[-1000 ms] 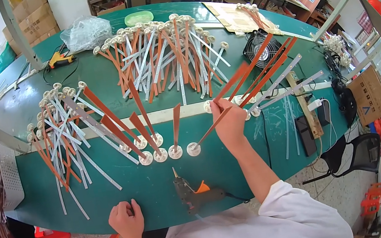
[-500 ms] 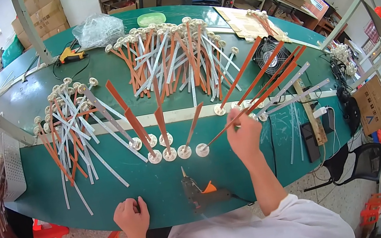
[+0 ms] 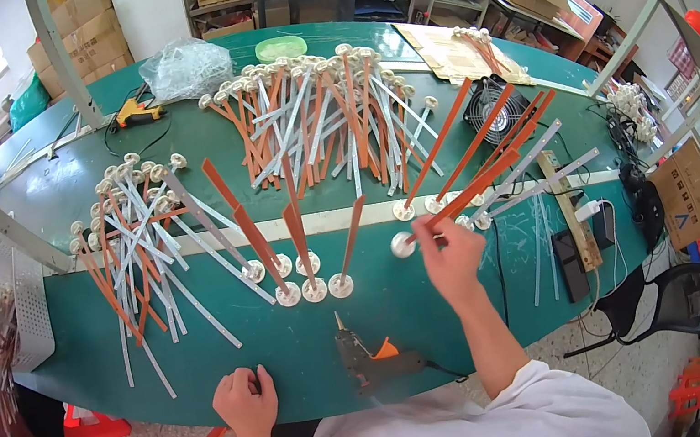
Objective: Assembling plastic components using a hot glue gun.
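Note:
My right hand [image 3: 454,261] pinches a flat orange-brown strip [image 3: 482,179] near its lower end. The white round base [image 3: 403,245] of that strip is tilted and appears raised off the green table. Just beyond it, more strips on white discs [image 3: 404,210] lean up and to the right. Left of the hand, several orange-brown strips stand on discs [image 3: 315,290] in a small cluster. My left hand [image 3: 246,401] rests with curled fingers at the table's near edge, holding nothing that I can see. Between my hands lies a dark glue gun [image 3: 372,358] with an orange trigger.
Piles of silver and orange strips with white discs lie at the left [image 3: 138,226] and far middle [image 3: 323,112]. A black fan [image 3: 496,109], a wooden power strip [image 3: 569,210] and cables are on the right. A white basket [image 3: 20,306] stands at the left edge.
My right hand has lifted the strip with its disc out of the front row and moved it right and away from me. My left hand stays at the edge.

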`<state>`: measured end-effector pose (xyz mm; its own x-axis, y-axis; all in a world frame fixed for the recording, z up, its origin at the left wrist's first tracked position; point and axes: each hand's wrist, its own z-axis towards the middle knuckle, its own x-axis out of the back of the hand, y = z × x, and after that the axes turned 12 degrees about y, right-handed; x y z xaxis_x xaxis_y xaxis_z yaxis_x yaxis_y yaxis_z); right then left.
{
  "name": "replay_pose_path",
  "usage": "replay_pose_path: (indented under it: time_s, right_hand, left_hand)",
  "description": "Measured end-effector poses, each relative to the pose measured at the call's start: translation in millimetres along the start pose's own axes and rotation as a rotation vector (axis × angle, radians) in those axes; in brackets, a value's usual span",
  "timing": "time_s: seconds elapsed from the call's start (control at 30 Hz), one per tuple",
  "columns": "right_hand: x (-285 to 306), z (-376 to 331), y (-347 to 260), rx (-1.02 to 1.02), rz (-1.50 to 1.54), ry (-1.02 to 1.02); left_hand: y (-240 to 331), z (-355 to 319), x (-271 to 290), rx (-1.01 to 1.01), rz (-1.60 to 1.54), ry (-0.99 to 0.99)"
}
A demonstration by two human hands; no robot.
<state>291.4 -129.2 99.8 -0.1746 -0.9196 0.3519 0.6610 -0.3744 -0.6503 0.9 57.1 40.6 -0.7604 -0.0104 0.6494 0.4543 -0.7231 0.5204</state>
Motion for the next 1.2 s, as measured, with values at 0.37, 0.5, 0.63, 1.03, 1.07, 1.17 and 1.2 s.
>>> replay_pose_path:
  time_s: [0.37,0.5,0.63,1.03,1.07,1.17,1.2]
  right_hand:
    - [3,4,11,-0.029,-0.247,0.002]
    - [63,-16,-18,0.056,-0.235,-0.193]
    - [95,-49,-53,0.184,-0.031,-0.74]
    - [50,-86,-50,0.443,-0.326,-0.783]
    - [54,-84,-42,0.428,-0.345,-0.768]
    - [71,-84,-35,0.399,-0.474,-0.731]
    - [76,-83,-49,0.399,-0.469,-0.734]
  left_hand:
    - [-6,-1,2,-0.009,0.038,0.004]
    - [-5,-8,9,0.018,0.03,0.015]
    - [-1,-7,11,0.013,0.029,0.049]
    - [-9,-9,14,0.0,-0.021,0.12]
    - [-7,-9,17,0.015,-0.019,0.088]
    - [-3,-9,18,0.009,-0.04,0.08]
    - [-4,-8,19,-0.011,-0.066,0.095]
